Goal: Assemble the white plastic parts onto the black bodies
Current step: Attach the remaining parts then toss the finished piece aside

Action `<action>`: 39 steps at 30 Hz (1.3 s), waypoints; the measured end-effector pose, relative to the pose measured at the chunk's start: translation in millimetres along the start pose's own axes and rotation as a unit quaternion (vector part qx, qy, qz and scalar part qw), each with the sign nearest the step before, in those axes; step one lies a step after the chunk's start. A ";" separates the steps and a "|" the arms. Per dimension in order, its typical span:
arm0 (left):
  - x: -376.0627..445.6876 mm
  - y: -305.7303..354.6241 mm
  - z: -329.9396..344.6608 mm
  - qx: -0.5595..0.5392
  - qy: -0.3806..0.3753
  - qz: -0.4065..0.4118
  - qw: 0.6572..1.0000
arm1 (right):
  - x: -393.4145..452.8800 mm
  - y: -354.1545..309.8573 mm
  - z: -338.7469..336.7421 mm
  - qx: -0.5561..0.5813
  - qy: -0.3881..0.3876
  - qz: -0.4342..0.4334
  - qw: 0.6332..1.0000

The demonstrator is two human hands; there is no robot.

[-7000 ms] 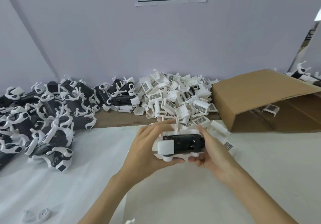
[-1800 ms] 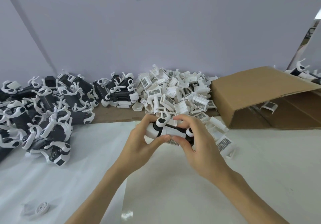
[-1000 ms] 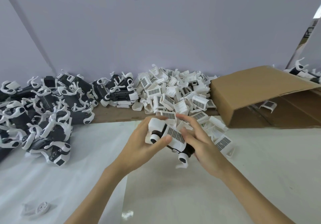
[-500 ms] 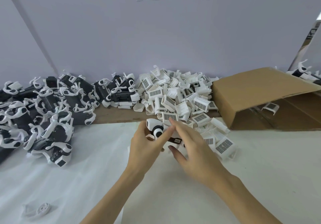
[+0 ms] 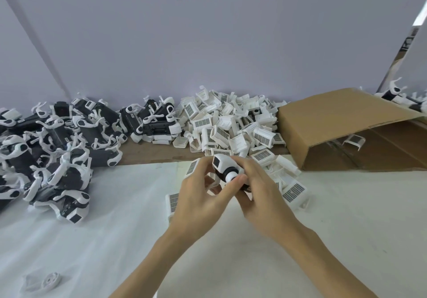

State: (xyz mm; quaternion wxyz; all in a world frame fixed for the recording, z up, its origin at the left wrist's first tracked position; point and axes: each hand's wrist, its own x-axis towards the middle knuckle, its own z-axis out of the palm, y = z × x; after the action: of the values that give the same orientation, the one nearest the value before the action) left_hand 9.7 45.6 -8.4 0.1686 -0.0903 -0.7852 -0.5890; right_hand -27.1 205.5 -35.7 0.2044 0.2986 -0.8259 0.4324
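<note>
White table (image 5: 346,216); both hands (image 5: 233,196) largely hide the black body (image 5: 223,174).

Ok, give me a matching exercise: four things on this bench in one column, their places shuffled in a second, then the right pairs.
Things
1. cardboard box
2. pile of loose white parts
3. heap of black bodies
4. small white disc

Places
A. near left corner of the white sheet
B. centre, against the wall
C. far right, lying on its side
D. far left

Pairs: 1-C, 2-B, 3-D, 4-A
</note>
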 end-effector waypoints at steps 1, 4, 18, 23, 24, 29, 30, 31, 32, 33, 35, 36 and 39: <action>1.5 -1.4 -2.0 -0.020 -0.004 -0.008 1.000 | 1.1 2.2 -4.3 0.011 -0.004 0.000 1.000; 11.2 -12.0 -16.3 -0.126 -0.018 -0.057 0.990 | 2.9 5.7 -16.0 0.105 -0.046 0.080 0.990; 10.7 -17.0 -31.0 0.116 0.078 0.135 0.981 | -7.6 2.8 10.4 0.174 -0.113 0.110 0.972; 0.8 -5.3 -7.2 0.254 0.066 0.293 0.920 | -4.8 10.2 13.3 0.191 -0.043 0.078 0.978; 0.6 -4.9 -7.0 0.248 0.048 0.293 0.922 | -4.4 10.9 11.2 0.195 -0.041 0.076 0.977; 3.2 -6.7 -19.5 0.140 0.016 0.215 0.966 | -2.9 8.4 5.5 0.138 -0.027 0.082 0.987; 5.2 -7.1 -21.1 0.086 0.021 0.163 0.983 | -2.9 6.7 5.2 0.132 -0.022 0.087 0.987; 7.2 -6.3 -22.6 0.016 0.026 0.098 0.995 | -3.0 4.8 4.8 0.121 -0.018 0.091 0.988; 9.6 -5.3 -24.5 -0.053 0.038 0.031 0.997 | -3.4 2.3 4.7 0.109 -0.012 0.089 0.990; 12.0 -5.4 -27.4 -0.097 0.059 -0.029 0.993 | -4.1 -0.4 4.6 0.094 -0.006 0.081 0.992; 15.8 -9.1 -34.3 -0.098 0.086 -0.085 0.988 | -4.6 -5.5 5.8 0.083 0.009 0.072 0.994; 16.6 -12.8 -36.2 -0.068 0.089 -0.077 0.991 | -4.3 -7.9 6.5 0.085 0.018 0.076 0.993; 16.4 -18.8 -35.2 -0.004 0.082 -0.025 0.996 | -3.2 -10.7 7.6 0.074 0.032 0.086 0.993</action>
State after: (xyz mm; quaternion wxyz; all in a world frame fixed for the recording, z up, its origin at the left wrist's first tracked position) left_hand -6.2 5.6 -10.4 0.2172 -0.0231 -0.7684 -0.6016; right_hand -18.2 195.4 -35.4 0.1699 0.2265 -0.8072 0.5179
